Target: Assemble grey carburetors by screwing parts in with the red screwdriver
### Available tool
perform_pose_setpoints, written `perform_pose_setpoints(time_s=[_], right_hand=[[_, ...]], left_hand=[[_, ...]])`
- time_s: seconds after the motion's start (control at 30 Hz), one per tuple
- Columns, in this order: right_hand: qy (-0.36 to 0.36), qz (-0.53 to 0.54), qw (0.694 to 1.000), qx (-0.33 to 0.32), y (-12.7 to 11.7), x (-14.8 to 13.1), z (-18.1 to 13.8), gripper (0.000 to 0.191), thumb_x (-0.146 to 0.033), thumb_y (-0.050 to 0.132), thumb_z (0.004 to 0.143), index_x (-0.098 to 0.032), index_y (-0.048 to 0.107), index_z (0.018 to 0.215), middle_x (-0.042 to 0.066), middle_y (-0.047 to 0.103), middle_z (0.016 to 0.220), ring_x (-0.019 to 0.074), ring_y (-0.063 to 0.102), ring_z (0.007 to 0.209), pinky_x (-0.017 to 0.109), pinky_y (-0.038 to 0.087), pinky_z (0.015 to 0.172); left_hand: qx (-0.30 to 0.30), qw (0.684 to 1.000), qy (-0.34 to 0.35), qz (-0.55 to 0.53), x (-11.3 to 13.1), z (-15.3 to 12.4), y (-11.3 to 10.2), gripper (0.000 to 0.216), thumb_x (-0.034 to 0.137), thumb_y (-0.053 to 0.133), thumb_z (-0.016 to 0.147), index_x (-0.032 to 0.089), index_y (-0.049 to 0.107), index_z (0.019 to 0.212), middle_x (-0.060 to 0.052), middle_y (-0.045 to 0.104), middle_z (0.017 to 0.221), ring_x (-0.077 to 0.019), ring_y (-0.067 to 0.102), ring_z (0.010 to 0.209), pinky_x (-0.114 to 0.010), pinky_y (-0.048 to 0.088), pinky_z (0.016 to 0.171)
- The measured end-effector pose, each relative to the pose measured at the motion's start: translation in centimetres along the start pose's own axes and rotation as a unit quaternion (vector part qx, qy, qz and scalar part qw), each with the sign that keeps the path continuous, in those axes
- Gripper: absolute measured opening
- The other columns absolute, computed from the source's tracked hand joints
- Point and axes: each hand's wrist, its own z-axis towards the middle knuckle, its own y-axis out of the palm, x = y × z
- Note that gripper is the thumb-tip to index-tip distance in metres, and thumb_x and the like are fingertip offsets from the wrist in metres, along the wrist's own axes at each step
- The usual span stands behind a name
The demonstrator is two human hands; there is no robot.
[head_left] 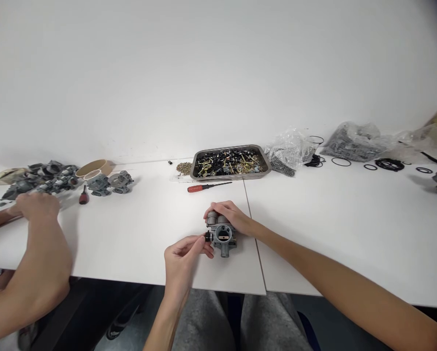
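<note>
A grey metal carburetor (224,235) rests on the white table in front of me, its round bore facing my way. My right hand (230,217) is wrapped over its top and far side, gripping it. At the carburetor's left side, my left hand (187,249) pinches a small black knob-like part (208,237) between thumb and fingers. That part touches the carburetor body; whether it is fastened there I cannot tell. Beyond my hands lies a red-handled screwdriver (203,187).
A metal tray (193,168) of small brass and black parts stands behind, beside brass pieces (183,168) and a plastic bag (291,151). Black rings (389,165) lie right. At left are more carburetors (120,182), a tape roll (96,168) and another person's arms (39,243).
</note>
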Motion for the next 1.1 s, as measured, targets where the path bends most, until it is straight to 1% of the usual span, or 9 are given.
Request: perform_pose_setpoints(time_s=[0.27, 0.47, 0.57, 0.7, 0.77, 0.87, 0.93, 1.0, 1.1], right_hand=[[-0.008, -0.002, 1.0, -0.007, 0.0, -0.2, -0.1, 0.047, -0.051, 0.045, 0.094, -0.01, 0.068, 0.084, 0.007, 0.063, 0.082, 0.0147, 0.056, 0.072, 0.025, 0.044, 0.066], [-0.003, -0.009, 1.0, -0.022, -0.4, -0.1, -0.1, 0.049, -0.053, 0.047, 0.094, -0.01, 0.071, 0.09, 0.008, 0.066, 0.087, 0.0157, 0.058, 0.078, 0.027, 0.044, 0.073], [0.01, -0.006, 0.999, -0.036, -0.7, -0.1, 0.0, 0.052, -0.054, 0.045, 0.094, -0.01, 0.072, 0.099, 0.01, 0.067, 0.092, 0.0169, 0.061, 0.081, 0.028, 0.045, 0.074], [0.018, -0.011, 1.0, -0.014, -1.0, -0.1, 0.1, 0.052, -0.054, 0.043, 0.095, -0.012, 0.072, 0.102, 0.01, 0.068, 0.098, 0.0168, 0.06, 0.084, 0.028, 0.044, 0.077], [0.024, -0.017, 1.0, 0.008, -1.1, -0.2, 0.1, 0.053, -0.056, 0.043, 0.095, -0.012, 0.073, 0.099, 0.01, 0.069, 0.097, 0.0165, 0.059, 0.084, 0.028, 0.043, 0.079], [0.038, -0.015, 0.999, 0.023, -1.1, -0.3, 0.1, 0.054, -0.056, 0.042, 0.095, -0.012, 0.074, 0.096, 0.01, 0.069, 0.094, 0.0163, 0.057, 0.081, 0.029, 0.043, 0.078], [0.046, -0.022, 0.998, 0.025, -1.1, -0.5, 0.0, 0.053, -0.055, 0.042, 0.095, -0.013, 0.073, 0.095, 0.009, 0.068, 0.095, 0.0164, 0.057, 0.081, 0.029, 0.042, 0.079], [0.049, -0.038, 0.998, 0.029, -1.1, -0.7, -0.1, 0.052, -0.055, 0.041, 0.096, -0.014, 0.073, 0.093, 0.008, 0.068, 0.095, 0.0169, 0.056, 0.084, 0.029, 0.041, 0.08], [0.055, -0.047, 0.997, 0.03, -1.1, -0.9, -0.1, 0.052, -0.055, 0.04, 0.096, -0.016, 0.073, 0.091, 0.007, 0.068, 0.095, 0.0183, 0.057, 0.088, 0.03, 0.041, 0.083]], left_hand=[[-0.004, 0.999, 0.028, -0.017, -0.5, -0.3, 0.2, 0.022, 0.035, 0.07, 0.077, 0.013, 0.075, 0.076, -0.008, 0.069, 0.076, -0.0171, 0.062, 0.062, -0.032, 0.051, 0.068], [-0.073, 0.996, 0.046, 0.027, 0.1, 0.9, -1.9, 0.026, 0.036, 0.062, 0.084, 0.013, 0.073, 0.088, -0.007, 0.066, 0.073, -0.0146, 0.057, 0.057, -0.03, 0.047, 0.058], [-0.089, 0.987, 0.08, 0.104, 1.2, 3.8, -3.1, 0.027, 0.038, 0.062, 0.083, 0.013, 0.071, 0.092, -0.009, 0.069, 0.081, -0.0156, 0.06, 0.062, -0.031, 0.05, 0.062], [-0.055, 0.94, 0.168, 0.291, 3.3, 11.4, -3.9, 0.028, 0.039, 0.06, 0.081, 0.016, 0.071, 0.092, -0.01, 0.069, 0.094, -0.021, 0.063, 0.085, -0.034, 0.05, 0.078], [-0.052, 0.928, 0.181, 0.321, 3.9, 15.6, -3.8, 0.03, 0.037, 0.07, 0.071, 0.016, 0.071, 0.092, -0.011, 0.067, 0.098, -0.0228, 0.06, 0.087, -0.036, 0.049, 0.08], [-0.109, 0.914, 0.184, 0.344, 3.8, 19.9, -2.8, 0.039, 0.031, 0.083, 0.052, 0.017, 0.073, 0.086, -0.008, 0.066, 0.086, -0.0228, 0.059, 0.08, -0.036, 0.049, 0.078], [-0.154, 0.908, 0.188, 0.341, 3.3, 21.0, -1.9, 0.032, 0.029, 0.084, 0.05, 0.017, 0.073, 0.078, -0.007, 0.066, 0.081, -0.0214, 0.059, 0.075, -0.034, 0.048, 0.074], [-0.184, 0.908, 0.193, 0.324, 2.7, 21.1, -1.3, 0.023, 0.03, 0.079, 0.059, 0.017, 0.073, 0.077, -0.007, 0.067, 0.082, -0.0194, 0.058, 0.072, -0.032, 0.048, 0.071], [-0.198, 0.921, 0.188, 0.279, 2.1, 20.6, -1.5, 0.018, 0.03, 0.074, 0.066, 0.017, 0.072, 0.077, -0.006, 0.067, 0.081, -0.0173, 0.057, 0.072, -0.029, 0.048, 0.066]])
